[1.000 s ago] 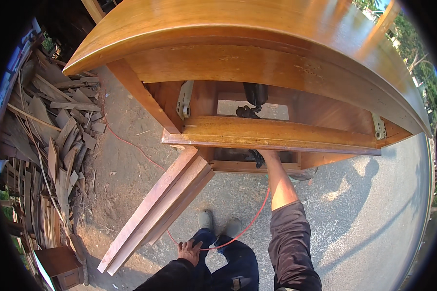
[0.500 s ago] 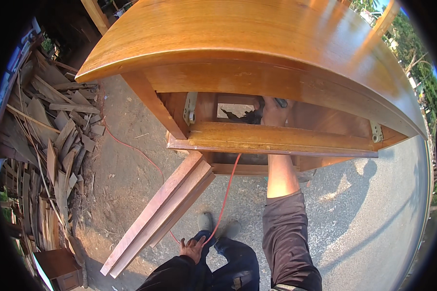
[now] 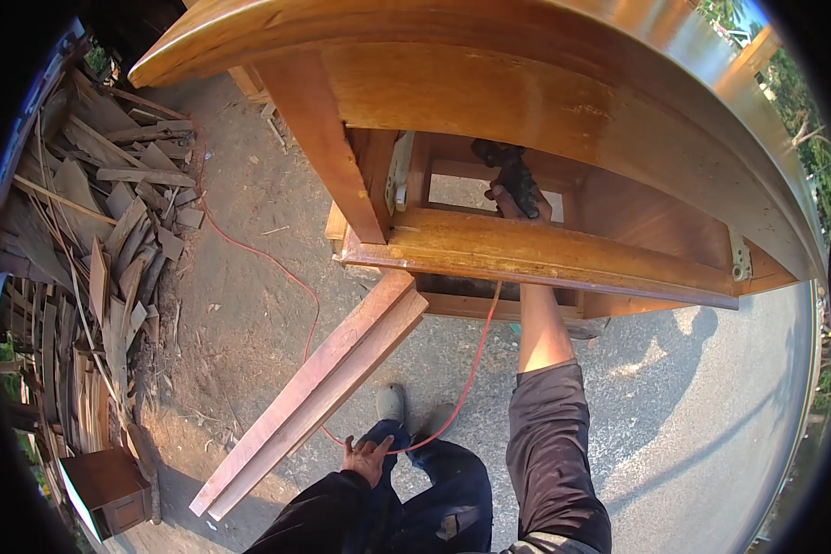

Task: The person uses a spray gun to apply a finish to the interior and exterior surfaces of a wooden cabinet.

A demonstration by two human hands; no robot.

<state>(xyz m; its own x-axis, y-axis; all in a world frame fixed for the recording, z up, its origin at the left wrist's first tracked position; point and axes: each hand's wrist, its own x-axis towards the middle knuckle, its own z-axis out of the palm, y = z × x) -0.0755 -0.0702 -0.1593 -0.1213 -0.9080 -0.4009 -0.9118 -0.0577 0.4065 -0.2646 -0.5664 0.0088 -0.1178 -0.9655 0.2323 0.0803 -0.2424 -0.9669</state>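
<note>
My right hand (image 3: 526,203) reaches up through the wooden desk frame (image 3: 526,251) and grips a black tool (image 3: 517,180) inside it. The tool's exact kind is hard to make out in the shadow. A front rail crosses over my right wrist. My left hand (image 3: 367,459) is low, over my left leg, with a thin red hose (image 3: 479,365) running through its partly curled fingers. From there the hose loops over my leg and rises behind the rail; its end is hidden.
Planed lumber (image 3: 314,392) leans against the frame's lower left. Scrap wood (image 3: 120,231) is heaped at the left, near a small brown cabinet (image 3: 111,489). The glossy desktop (image 3: 489,23) overhangs the opening, which has metal brackets (image 3: 740,258) at its sides.
My view has shifted, so the desk appears higher and further right. The black tool, dim before, now stands more upright in my right hand. The hose loop has swung right.
</note>
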